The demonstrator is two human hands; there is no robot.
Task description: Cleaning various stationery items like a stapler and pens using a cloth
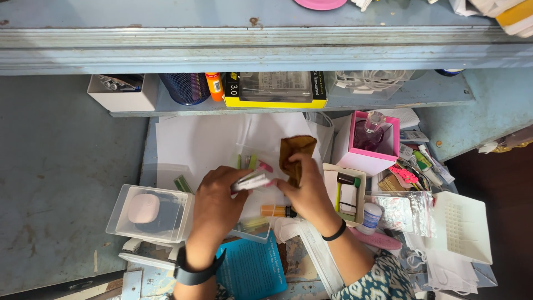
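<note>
Desk items: clear plastic box (150,214) holding a pale pink oval object, left; blue booklet (251,271), near edge; pink open-topped box (366,153) containing a glass bottle (371,129); white perforated tray (462,226), right. Shelf above: yellow-edged clear case (274,89), dark blue cylindrical cup (186,88), white box (122,92), left.

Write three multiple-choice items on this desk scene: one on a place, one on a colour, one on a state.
1. Where does the perfume bottle stand?
A. In the pink open box
B. On the blue booklet
C. In the clear case

2. What colour is the cloth in the right hand?
A. White
B. Brown
C. Green

3. How is the left hand?
A. Flat on the table
B. Empty and raised
C. Closed around a small white item

Key: 1 A, the bottle sits inside the box's pink walls. 2 B, the pinched cloth is brown. 3 C, its fingers wrap around the item.
</note>
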